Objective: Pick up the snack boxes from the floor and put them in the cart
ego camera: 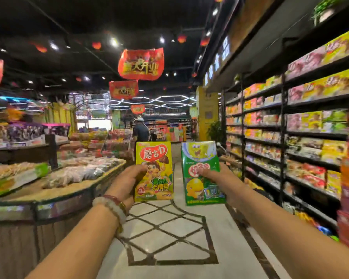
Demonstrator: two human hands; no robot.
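Two snack boxes are held upright at frame centre, faces toward the camera, prob. so labels can be read before loading. The yellow mushroom-print box [154,171] is gripped at its left edge by the left hand [127,182], thumb across the front; the green cartoon box [203,174] is pinched at its right side by the right hand [220,178]. Boxes are just beside each other, apart, above the tiled floor [169,234]. No cart is visible; it must be located first.

Bright store interior under small white ceiling spotlights [113,41] on black ceiling; strong wide-angle bending at edges; stocked black metal shelves [314,125] on right motion-blurred; glossy pale tiled floor [169,224] mildly reflective.
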